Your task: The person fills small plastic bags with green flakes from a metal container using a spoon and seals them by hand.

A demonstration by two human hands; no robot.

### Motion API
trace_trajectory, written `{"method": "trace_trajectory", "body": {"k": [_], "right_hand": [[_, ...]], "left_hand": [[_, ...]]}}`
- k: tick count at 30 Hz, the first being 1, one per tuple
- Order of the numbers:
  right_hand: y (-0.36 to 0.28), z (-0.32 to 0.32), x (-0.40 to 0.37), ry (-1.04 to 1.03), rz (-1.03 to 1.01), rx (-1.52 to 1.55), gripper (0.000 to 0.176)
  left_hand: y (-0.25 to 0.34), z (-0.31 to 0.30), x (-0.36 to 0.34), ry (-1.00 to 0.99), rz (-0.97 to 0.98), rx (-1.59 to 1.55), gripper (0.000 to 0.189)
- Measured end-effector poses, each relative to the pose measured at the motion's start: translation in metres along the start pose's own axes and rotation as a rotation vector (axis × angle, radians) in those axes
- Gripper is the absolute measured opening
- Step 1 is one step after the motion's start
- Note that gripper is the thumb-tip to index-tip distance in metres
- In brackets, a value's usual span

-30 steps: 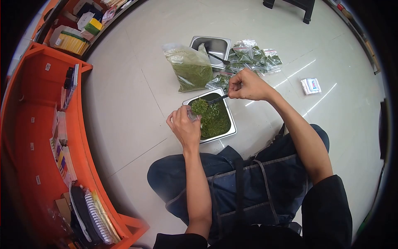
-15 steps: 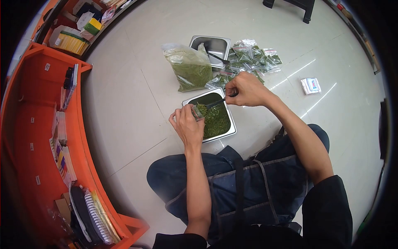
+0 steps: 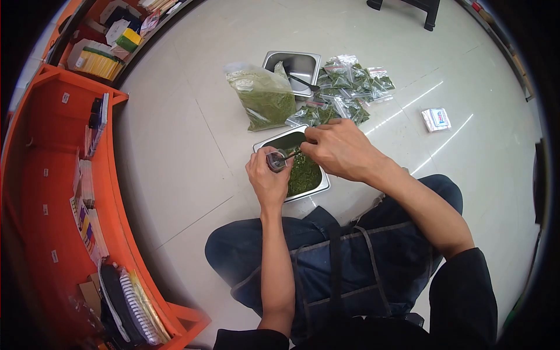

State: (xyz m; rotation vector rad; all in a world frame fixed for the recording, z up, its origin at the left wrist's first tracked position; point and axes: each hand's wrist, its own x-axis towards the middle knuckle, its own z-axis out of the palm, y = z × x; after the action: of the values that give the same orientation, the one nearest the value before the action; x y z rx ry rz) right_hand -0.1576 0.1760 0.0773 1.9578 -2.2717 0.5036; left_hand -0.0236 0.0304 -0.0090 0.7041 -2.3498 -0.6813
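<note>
My left hand [image 3: 268,179] is closed around a small clear plastic bag [image 3: 276,161], its mouth held open over the left side of a metal tray [image 3: 326,184]. Chopped green herbs [image 3: 304,175] lie in that tray. My right hand [image 3: 338,147] grips a black spoon [image 3: 293,154], whose far end reaches into the bag's mouth. The spoon's bowl is hard to make out inside the bag.
Behind the tray stand a large bag of green herbs [image 3: 265,102] and a second metal tray [image 3: 302,64] with a black utensil [image 3: 304,82]. Filled small bags [image 3: 356,80] are piled beside them. A white packet [image 3: 436,119] lies right; an orange shelf [image 3: 111,192] stands left.
My right hand has moved down and left, bringing the spoon into the bag. The bag's mouth has turned upward, and the herbs seen at it before no longer show.
</note>
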Motion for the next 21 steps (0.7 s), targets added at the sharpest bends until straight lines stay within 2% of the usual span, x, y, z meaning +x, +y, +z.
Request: {"method": "trace_trajectory", "body": {"k": [1, 5, 7, 11, 16, 21], "right_hand": [[-0.001, -0.004, -0.001, 0.009, -0.025, -0.059, 0.013], [-0.003, -0.004, -0.006, 0.062, -0.057, -0.130, 0.010], [-0.001, -0.019, -0.005, 0.055, -0.042, -0.156, 0.009], [0.002, -0.012, -0.009, 0.076, -0.052, -0.139, 0.008], [0.003, -0.014, -0.009, 0.097, -0.037, -0.114, 0.008], [0.005, -0.029, -0.011, 0.090, -0.008, -0.124, 0.008]], "left_hand": [[-0.001, 0.001, 0.000, -0.012, -0.067, -0.095, 0.035], [-0.006, 0.006, 0.001, -0.029, -0.074, -0.225, 0.035], [0.012, -0.002, 0.003, -0.071, -0.235, -0.313, 0.035], [0.007, 0.000, 0.002, -0.075, -0.227, -0.335, 0.032], [0.001, 0.003, 0.001, -0.087, -0.315, -0.410, 0.030], [0.007, -0.001, 0.002, -0.096, -0.334, -0.364, 0.031]]}}
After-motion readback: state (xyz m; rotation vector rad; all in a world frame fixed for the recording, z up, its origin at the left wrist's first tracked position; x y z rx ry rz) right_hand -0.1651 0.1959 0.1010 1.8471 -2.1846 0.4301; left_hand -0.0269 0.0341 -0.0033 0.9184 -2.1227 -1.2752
